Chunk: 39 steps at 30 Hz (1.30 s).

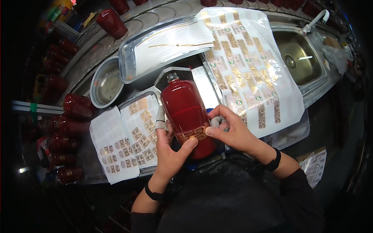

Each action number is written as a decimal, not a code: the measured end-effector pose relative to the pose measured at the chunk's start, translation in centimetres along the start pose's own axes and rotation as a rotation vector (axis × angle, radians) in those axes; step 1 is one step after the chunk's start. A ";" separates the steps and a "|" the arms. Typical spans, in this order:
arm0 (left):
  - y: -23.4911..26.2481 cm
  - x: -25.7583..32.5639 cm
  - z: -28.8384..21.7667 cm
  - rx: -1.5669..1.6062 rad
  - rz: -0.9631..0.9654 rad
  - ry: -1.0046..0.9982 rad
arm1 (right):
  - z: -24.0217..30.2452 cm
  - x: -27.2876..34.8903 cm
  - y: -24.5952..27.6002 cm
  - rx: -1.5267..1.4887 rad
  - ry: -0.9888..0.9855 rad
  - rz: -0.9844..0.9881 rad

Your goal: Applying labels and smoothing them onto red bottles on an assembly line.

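A dark red glass bottle (183,103) lies slanted in front of me, its clear neck pointing away. Round its lower part runs a gold patterned decal band (191,134). My left hand (169,153) grips the bottle's left side, thumb pressed by the band's lower edge; a pale wrap covers one of its fingers. My right hand (237,131) is on the right side, its thumb on the end of the band and its other fingers curled, with pale covers on some fingertips. The bottle hides part of the fingers behind it.
Decal sheets (248,50) cover the right side, beside a metal sink (301,54) with a white tap (314,21). Smaller decal sheets (110,132) lie at left. Behind are a clear tray (126,64) with gold strips and a metal bowl (107,87). Several red bottles (79,105) line the left.
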<state>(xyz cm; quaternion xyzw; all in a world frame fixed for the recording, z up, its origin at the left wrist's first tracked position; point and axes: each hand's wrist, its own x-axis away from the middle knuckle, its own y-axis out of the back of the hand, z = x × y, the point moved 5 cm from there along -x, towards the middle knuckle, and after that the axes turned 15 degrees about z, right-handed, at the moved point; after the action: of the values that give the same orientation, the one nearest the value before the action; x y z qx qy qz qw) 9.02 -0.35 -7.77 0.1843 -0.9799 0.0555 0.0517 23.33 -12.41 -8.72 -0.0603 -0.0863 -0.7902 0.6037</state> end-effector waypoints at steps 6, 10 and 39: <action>-0.1 -0.2 -0.6 0.014 -0.022 -0.076 | 0.3 -0.1 -0.1 0.006 -0.029 0.023; 0.2 0.1 -0.1 -0.007 -0.009 -0.088 | 0.6 -0.2 -0.1 -0.036 -0.040 0.017; 0.3 -0.2 -0.4 -0.014 -0.125 -0.094 | 6.6 1.3 -1.9 0.281 0.232 -0.283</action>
<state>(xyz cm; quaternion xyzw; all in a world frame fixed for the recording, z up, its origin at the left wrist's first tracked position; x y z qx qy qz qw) 9.12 0.05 -7.42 0.2474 -0.9682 0.0368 0.0104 21.05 -11.79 -2.07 0.1283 -0.1329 -0.8488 0.4953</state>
